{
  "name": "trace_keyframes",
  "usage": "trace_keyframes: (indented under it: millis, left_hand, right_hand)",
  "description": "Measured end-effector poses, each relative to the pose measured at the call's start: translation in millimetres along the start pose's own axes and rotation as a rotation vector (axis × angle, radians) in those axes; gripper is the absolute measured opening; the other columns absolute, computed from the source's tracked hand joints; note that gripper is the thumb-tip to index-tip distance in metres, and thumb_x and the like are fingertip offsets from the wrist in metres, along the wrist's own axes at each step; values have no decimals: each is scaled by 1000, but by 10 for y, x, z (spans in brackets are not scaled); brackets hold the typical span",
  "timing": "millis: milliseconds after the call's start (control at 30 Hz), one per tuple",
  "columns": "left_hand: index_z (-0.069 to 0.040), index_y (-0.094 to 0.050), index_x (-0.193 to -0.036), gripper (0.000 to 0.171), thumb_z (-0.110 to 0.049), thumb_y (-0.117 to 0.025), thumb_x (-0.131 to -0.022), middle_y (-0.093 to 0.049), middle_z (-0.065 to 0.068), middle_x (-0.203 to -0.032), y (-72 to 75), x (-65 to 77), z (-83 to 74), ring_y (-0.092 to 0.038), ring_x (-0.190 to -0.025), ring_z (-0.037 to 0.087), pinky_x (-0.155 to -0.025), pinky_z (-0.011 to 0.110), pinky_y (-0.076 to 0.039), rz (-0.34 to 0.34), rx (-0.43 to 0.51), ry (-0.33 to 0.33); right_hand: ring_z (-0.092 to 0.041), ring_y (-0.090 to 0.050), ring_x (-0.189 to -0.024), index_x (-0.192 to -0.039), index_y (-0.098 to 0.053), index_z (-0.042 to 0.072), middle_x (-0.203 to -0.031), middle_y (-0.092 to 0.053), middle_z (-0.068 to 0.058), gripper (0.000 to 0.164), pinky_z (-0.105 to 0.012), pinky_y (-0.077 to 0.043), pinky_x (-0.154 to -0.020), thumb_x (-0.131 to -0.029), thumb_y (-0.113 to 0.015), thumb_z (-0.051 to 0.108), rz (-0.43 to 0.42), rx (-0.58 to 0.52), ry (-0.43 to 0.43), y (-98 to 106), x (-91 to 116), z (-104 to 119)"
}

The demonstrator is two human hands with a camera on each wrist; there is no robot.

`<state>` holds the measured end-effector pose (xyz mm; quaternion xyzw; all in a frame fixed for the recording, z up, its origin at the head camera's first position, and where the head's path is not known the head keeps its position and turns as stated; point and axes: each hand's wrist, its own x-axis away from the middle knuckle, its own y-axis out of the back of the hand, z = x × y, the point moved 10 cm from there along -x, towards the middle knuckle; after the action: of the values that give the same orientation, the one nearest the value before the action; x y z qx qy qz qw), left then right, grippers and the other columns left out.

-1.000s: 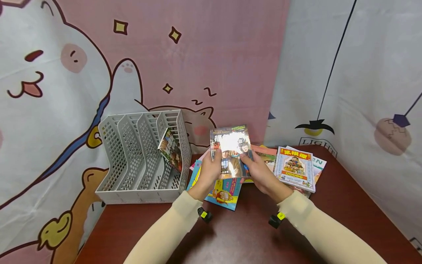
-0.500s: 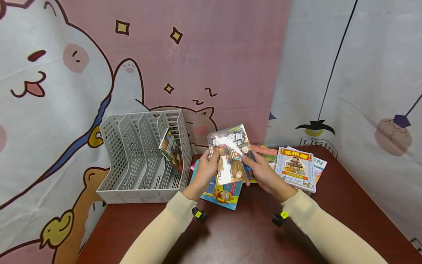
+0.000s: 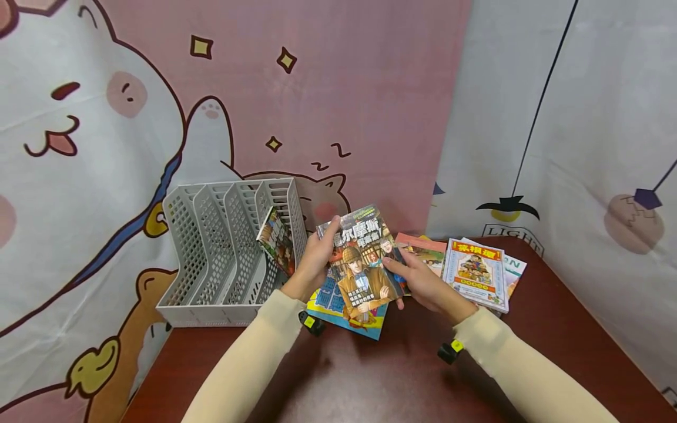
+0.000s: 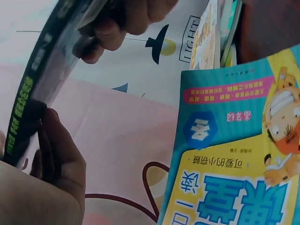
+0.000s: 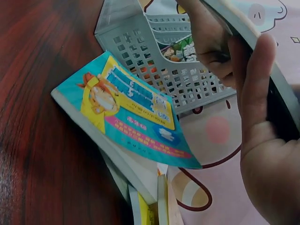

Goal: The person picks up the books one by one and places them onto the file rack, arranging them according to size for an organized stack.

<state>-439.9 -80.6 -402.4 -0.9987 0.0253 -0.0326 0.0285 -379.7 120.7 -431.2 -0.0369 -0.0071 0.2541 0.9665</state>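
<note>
Both hands hold a glossy paperback book [image 3: 362,276] above the table, its cover, with a figure in a brown cap and coat, facing up and tilted. My left hand [image 3: 313,261] pinches its left edge, thumb on the cover. At the right edge my right hand [image 3: 423,285] grips it, thumb on top and fingers underneath. In the left wrist view the book's dark spine [image 4: 28,93] shows edge-on between the hands. A blue and yellow book [image 4: 220,154] lies below, partly covered by the held book in the head view.
A grey divided file rack [image 3: 222,315] stands at the left, with one book [image 3: 277,244] leaning in its rightmost compartment. On the right lie a white and red book [image 3: 473,273] atop others and a pinkish-red book [image 3: 423,249]. A patterned cloth hangs behind the table [image 3: 381,388].
The held book has turned counterclockwise and shifted slightly left and down; glare has left its cover. My left hand has moved left with it. Both hands keep their hold.
</note>
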Motion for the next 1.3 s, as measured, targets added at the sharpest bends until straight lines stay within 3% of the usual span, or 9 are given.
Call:
trace_keyframes:
  millis: [100,167,333,500,667,800,1000,1133,1300]
  left_hand:
    - [-23,-52,-156,81,-66,-81,-94,-51,-6,-136,8,-5,47,-52,-113,12,-110,40,-48,1,47,16]
    - [-21,-55,-152,75,-57,-86,-94,-56,-4,-125,14,-12,50,-54,-95,11,-93,34,-51,1,58,-1]
    - [-23,-70,-137,49,-48,-86,-97,-55,-8,-82,47,1,22,-43,-63,10,-66,29,-44,-18,54,-50]
    - [-21,-74,-127,39,-46,-84,-99,-61,-11,-82,91,62,-38,-49,-69,8,-67,28,-45,-43,43,-78]
    - [-18,-73,-123,36,-43,-83,-100,-51,-9,-65,145,99,-134,-39,-51,9,-54,26,-41,-62,53,-111]
    - [-18,-77,-119,31,-43,-83,-100,-62,-10,-72,237,141,-197,-43,-59,10,-62,29,-42,-76,34,-146]
    - [-15,-77,-108,33,-45,-85,-98,-59,-11,-77,513,235,-293,-44,-67,10,-63,28,-42,-140,2,-172]
    - [-12,-77,-116,35,-42,-84,-100,-67,-7,-94,736,281,-384,-50,-77,10,-66,27,-45,-186,-4,-209]
    - [-7,-74,-124,39,-37,-82,-101,-72,0,-104,1007,354,-522,-67,-81,9,-69,24,-59,-254,-11,-269]
  right_hand:
    - [-24,-67,-59,-159,-39,10,-103,-72,-11,53,-41,-61,-50,-119,-50,43,20,14,-10,-6,-6,-46]
    - [-25,-67,-60,-155,-41,8,-102,-71,-12,51,-41,-61,-50,-119,-51,43,16,29,-13,-8,-17,-61]
    - [-23,-67,-63,-148,-46,8,-100,-70,-12,47,-39,-61,-51,-118,-52,43,-29,62,-51,-21,-42,-98]
    - [-23,-67,-71,-151,-47,11,-104,-70,-12,50,-36,-61,-53,-117,-53,47,-94,86,-97,-13,-26,-107]
    - [-23,-65,-71,-150,-50,10,-103,-67,-10,57,-38,-63,-59,-115,-55,54,-114,105,-113,-36,-39,-89]
    - [-23,-70,-76,-153,-50,9,-106,-72,-9,60,-39,-66,-66,-114,-55,56,-91,97,-130,-91,-61,-118]
    - [-25,-74,-91,-142,-59,1,-114,-69,-12,52,-36,-67,-68,-117,-53,47,-47,84,-101,-188,-91,-137]
    - [-33,-83,-95,-132,-61,-3,-115,-76,-18,47,-37,-68,-69,-118,-53,41,-1,85,-96,-294,-134,-231]
    - [-36,-84,-99,-141,-59,0,-127,-76,-28,48,-40,-69,-75,-118,-54,42,86,69,-139,-516,-165,-371]
